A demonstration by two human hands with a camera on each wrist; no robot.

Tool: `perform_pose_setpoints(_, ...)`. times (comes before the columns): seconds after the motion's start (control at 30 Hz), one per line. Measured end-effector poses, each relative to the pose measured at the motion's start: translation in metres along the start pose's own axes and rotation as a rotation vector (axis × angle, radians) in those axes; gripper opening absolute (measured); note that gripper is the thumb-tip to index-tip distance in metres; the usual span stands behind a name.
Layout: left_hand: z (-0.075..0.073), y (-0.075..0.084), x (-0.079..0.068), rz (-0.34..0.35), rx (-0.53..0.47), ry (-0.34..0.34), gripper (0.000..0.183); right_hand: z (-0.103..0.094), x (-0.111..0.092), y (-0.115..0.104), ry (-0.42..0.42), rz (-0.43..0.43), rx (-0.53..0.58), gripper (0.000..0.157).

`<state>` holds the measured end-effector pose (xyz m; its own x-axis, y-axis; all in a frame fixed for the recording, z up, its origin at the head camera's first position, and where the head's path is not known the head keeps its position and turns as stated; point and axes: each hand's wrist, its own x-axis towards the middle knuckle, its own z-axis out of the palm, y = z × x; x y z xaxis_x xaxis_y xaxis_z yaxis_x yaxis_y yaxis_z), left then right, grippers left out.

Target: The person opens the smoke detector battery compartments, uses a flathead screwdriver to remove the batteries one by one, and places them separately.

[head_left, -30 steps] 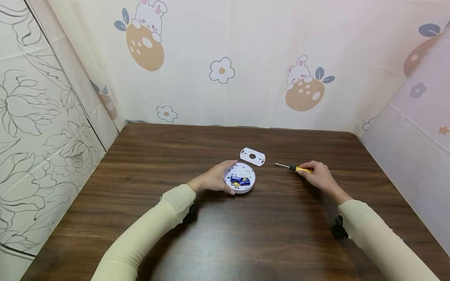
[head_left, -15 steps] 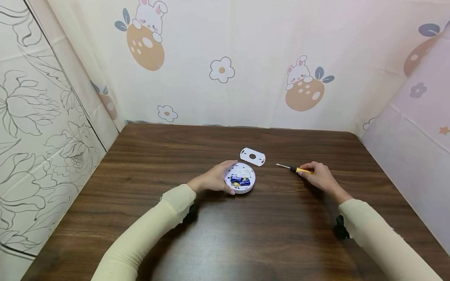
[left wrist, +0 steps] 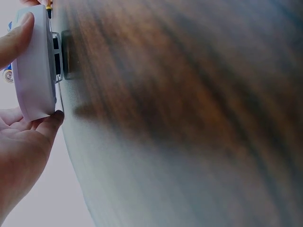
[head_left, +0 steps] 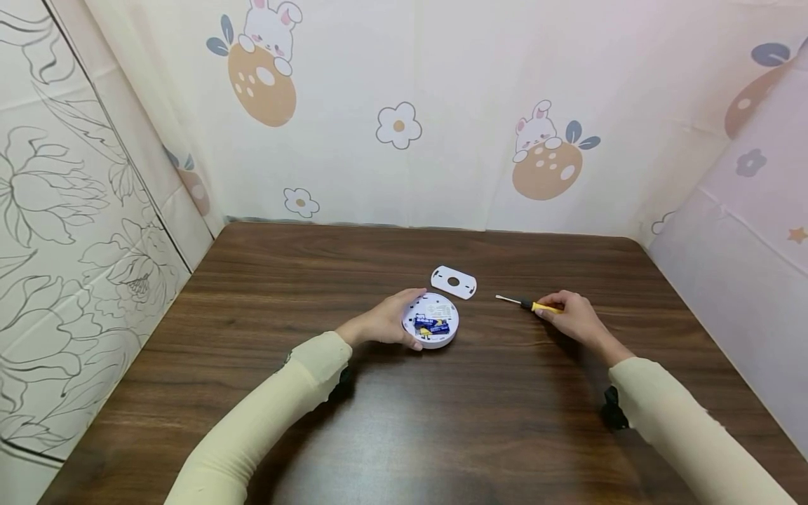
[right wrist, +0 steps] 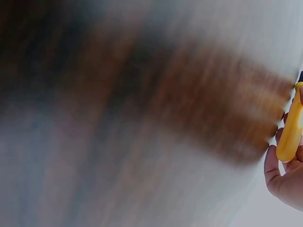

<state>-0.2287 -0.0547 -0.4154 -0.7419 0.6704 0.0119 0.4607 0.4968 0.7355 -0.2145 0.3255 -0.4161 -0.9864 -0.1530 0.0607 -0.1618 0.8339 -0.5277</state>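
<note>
My left hand [head_left: 385, 321] grips a round white smoke detector [head_left: 440, 307] by its left rim, thumb at the near side and fingers at the far side. Its back faces up, showing a printed label and blue batteries [head_left: 432, 326] in the compartment. In the left wrist view the smoke detector [left wrist: 35, 71] stands on edge in the picture, with a slotted vent part [left wrist: 57, 57] towards the table. To the right, my right hand [head_left: 573, 319] pinches the yellow handle of a small screwdriver [head_left: 525, 303], its shaft pointing left. The yellow handle [right wrist: 289, 127] also shows in the right wrist view.
A white mounting plate [head_left: 463, 285] with a round central hole lies just behind the smoke detector. The dark wood table [head_left: 404, 421] runs back to a patterned curtain [head_left: 467, 168]. A floral panel [head_left: 76, 266] borders the left side.
The screwdriver has shifted a hair to the right with my right hand. My left hand and the smoke detector stay put.
</note>
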Motion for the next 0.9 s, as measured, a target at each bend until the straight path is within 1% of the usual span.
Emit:
perform_pose_setpoints(0.3, 0.0001, 0.0013, -0.0005, -0.001, -0.009, 0.002, 0.106, -0.0008, -0.0002, -0.0008, -0.012, -0.004, -0.011, 0.027)
perform_pose_setpoints(0.57, 0.0005, -0.0002, 0.0001, 0.003, 0.005, 0.009, 0.106, -0.001, -0.0002, -0.0006, -0.013, -0.027, -0.009, 0.027)
perform_pose_setpoints(0.7, 0.0013, -0.0006, 0.0006, -0.006, 0.02, 0.002, 0.106, -0.001, -0.0003, 0.0006, -0.021, -0.03, -0.016, 0.029)
perform_pose_setpoints(0.9, 0.0006, 0.0009, 0.0005, 0.006, 0.015, 0.011, 0.106, -0.003, -0.0002, 0.0007, -0.017, -0.046, -0.021, 0.029)
